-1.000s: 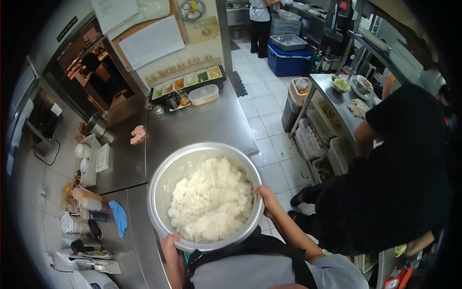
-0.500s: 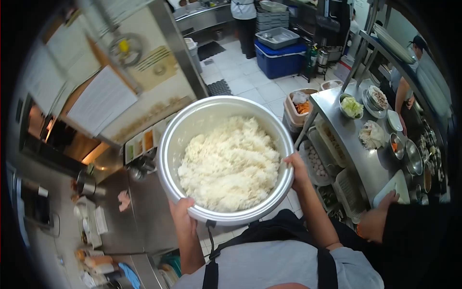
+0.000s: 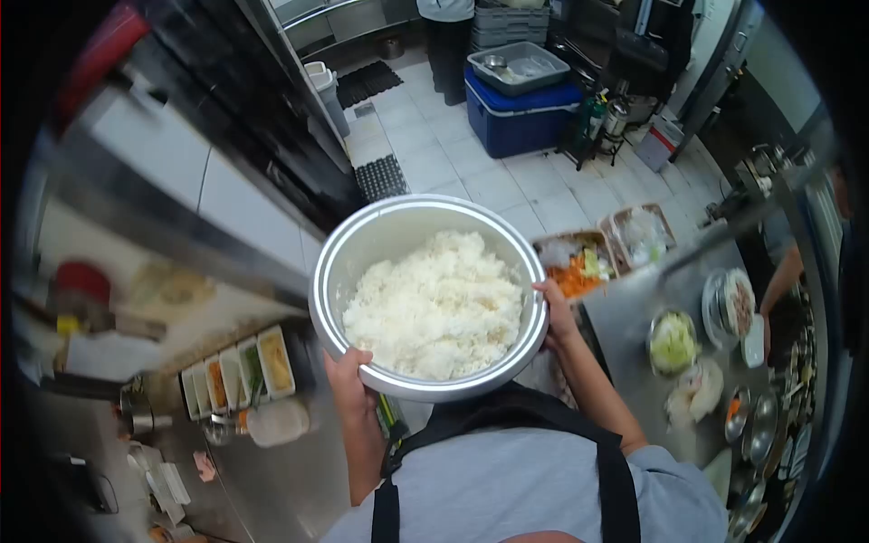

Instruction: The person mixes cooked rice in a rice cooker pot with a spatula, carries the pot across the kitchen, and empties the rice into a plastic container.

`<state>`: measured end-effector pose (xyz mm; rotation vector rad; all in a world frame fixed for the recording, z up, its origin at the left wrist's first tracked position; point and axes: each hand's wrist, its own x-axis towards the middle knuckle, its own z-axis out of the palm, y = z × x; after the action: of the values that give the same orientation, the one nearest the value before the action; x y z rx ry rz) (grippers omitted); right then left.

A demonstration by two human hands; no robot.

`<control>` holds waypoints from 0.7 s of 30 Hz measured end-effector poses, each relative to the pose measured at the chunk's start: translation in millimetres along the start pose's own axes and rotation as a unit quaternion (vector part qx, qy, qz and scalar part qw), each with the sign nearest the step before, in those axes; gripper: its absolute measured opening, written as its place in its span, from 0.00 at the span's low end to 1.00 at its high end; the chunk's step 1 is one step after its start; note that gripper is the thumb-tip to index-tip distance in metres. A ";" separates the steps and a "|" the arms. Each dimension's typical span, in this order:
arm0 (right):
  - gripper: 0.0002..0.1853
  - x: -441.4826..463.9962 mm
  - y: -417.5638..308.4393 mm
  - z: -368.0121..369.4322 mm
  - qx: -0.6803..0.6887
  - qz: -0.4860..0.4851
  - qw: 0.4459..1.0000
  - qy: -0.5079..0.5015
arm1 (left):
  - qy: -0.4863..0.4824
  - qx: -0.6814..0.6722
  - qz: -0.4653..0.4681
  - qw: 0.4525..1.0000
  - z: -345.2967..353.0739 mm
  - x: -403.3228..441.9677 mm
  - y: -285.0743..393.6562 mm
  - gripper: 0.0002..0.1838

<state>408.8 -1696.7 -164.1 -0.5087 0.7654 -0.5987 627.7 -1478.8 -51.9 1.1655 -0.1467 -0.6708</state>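
Observation:
A large round metal pot (image 3: 328, 262) hangs in front of my body, held up by both hands. White cooked rice (image 3: 439, 308) is heaped inside it. My left hand (image 3: 351, 385) grips the rim at the lower left, thumb on top of the edge. On the right side of the rim, my right hand (image 3: 556, 312) is closed around the edge in the same way. The undersides of both hands are hidden by the pot.
Left, a steel counter (image 3: 272, 475) bears a condiment tray (image 3: 237, 373). Ahead on the tiled floor stand a blue cooler (image 3: 516, 118) and a standing person (image 3: 445, 45). Right are bins of scraps (image 3: 579, 271), a counter with bowls (image 3: 625, 344), and another person's arm (image 3: 780, 285).
The view has moved forward and turned, with the pot still in both hands. The left counter has slid back and down, the cooler is nearer, and the dark-clothed person at right has left view.

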 end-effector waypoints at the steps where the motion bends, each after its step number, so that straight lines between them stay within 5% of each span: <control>1: 0.23 18.4 -12.8 10.1 0.007 0.005 1.000 0.009 | 0.006 -0.010 0.012 1.000 19.2 23.7 -3.3 0.32; 5: 0.24 96.7 -36.0 9.7 0.072 0.037 0.996 0.026 | 0.024 0.087 -0.049 0.995 58.6 121.7 -18.1 0.31; 11: 0.22 194.6 -108.2 4.0 0.157 0.008 0.979 0.128 | -0.096 0.148 -0.088 0.980 191.8 293.6 -28.0 0.30; 15: 0.22 252.2 -172.5 4.3 0.103 -0.085 0.972 0.194 | -0.202 0.121 -0.071 0.969 290.7 380.2 -51.6 0.30; 21: 0.20 386.9 -275.0 -41.8 0.031 -0.092 0.971 0.218 | -0.196 0.130 -0.119 0.965 413.6 493.6 -107.3 0.32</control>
<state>513.7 -2159.6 -206.5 -0.3954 1.1182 -0.9214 795.3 -2108.5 -90.6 1.3014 -0.4458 -1.1195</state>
